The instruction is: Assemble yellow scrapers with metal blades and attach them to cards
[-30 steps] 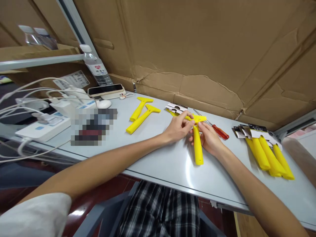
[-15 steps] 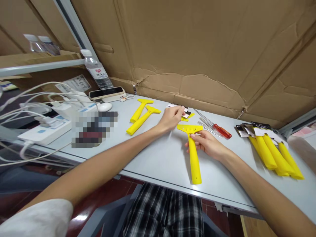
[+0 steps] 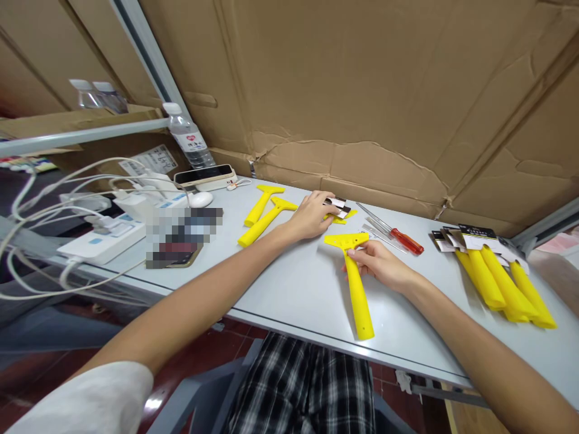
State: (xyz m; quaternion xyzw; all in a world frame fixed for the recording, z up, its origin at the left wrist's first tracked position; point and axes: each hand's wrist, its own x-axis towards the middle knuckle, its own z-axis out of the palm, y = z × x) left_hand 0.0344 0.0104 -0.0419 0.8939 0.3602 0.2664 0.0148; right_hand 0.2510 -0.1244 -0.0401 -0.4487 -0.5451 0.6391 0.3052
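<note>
My right hand (image 3: 377, 262) holds a yellow plastic scraper (image 3: 359, 295) by its neck, with the thumb on top. The wide head points away from me and the thick handle toward me. My left hand (image 3: 314, 216) reaches over a small pile of black-and-white cards (image 3: 342, 210) and small yellow plastic pieces (image 3: 338, 220). Its fingers are apart at the pile, partly hiding the pieces. Left of that hand lie two more yellow scrapers, a nearer one (image 3: 262, 229) and a farther one (image 3: 259, 211).
A red-handled screwdriver (image 3: 407, 241) and thin metal pieces (image 3: 384, 237) lie beyond my right hand. Several carded yellow scrapers (image 3: 491, 277) are stacked at right. On the left are a power strip (image 3: 106, 238) with tangled cables, a phone (image 3: 205, 175) and a water bottle (image 3: 192, 141). Cardboard (image 3: 362, 90) walls the back.
My left hand has gone from a pinch to a wider spread over the pile. The scraper in my right hand has tilted slightly. The view has shifted a little left.
</note>
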